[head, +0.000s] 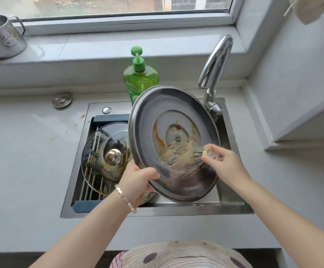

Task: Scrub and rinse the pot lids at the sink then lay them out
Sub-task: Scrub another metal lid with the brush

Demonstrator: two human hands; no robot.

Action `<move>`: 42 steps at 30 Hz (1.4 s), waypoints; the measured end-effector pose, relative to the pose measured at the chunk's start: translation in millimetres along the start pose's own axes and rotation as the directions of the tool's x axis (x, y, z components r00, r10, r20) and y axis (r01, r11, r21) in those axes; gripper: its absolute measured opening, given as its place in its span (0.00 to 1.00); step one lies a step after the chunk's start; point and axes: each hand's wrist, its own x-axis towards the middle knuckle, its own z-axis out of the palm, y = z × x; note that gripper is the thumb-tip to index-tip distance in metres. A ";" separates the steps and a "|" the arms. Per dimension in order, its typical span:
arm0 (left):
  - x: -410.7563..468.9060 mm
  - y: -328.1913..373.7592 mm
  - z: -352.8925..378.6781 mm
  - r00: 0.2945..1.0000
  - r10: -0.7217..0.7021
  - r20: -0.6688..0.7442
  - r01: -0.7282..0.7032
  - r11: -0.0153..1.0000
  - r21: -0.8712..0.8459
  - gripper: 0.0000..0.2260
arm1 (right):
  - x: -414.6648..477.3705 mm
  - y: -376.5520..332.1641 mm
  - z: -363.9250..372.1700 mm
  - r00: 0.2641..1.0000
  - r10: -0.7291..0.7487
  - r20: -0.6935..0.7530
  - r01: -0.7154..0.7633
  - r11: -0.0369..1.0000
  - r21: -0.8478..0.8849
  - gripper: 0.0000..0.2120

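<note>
A large steel pot lid (147, 120) is tilted up over the sink (234, 207), its underside facing me with orange-brown grease and suds near the middle. My left hand (138, 180) grips its lower left rim. My right hand (225, 161) holds a scrub brush (201, 155) whose bristles press on the lid's inner face. A glass lid (99, 151) with a round steel knob lies on the drain rack (91, 188) in the left part of the sink, smeared with yellowish residue.
A green dish-soap pump bottle (140, 74) stands behind the sink, partly hidden by the steel lid. The chrome faucet (215, 64) arches at the back right. A steel mug (2, 37) sits on the window sill. Grey counter (21, 161) spreads to both sides.
</note>
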 end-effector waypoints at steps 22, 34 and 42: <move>-2.3 -4.8 10.9 0.993 -0.089 0.081 0.082 0.993 0.090 0.15 | -17.3 -14.9 20.0 0.964 -0.190 0.185 0.172 0.979 0.111 0.26; -7.3 -5.4 9.1 0.990 -0.087 0.114 0.075 0.992 0.106 0.16 | -1.7 -20.2 10.7 0.976 -0.166 0.142 0.155 0.984 0.085 0.27; -6.3 -5.0 10.9 0.992 -0.053 0.112 0.035 0.987 0.156 0.18 | -14.4 -19.9 22.7 0.966 -0.195 0.171 0.173 0.976 0.133 0.27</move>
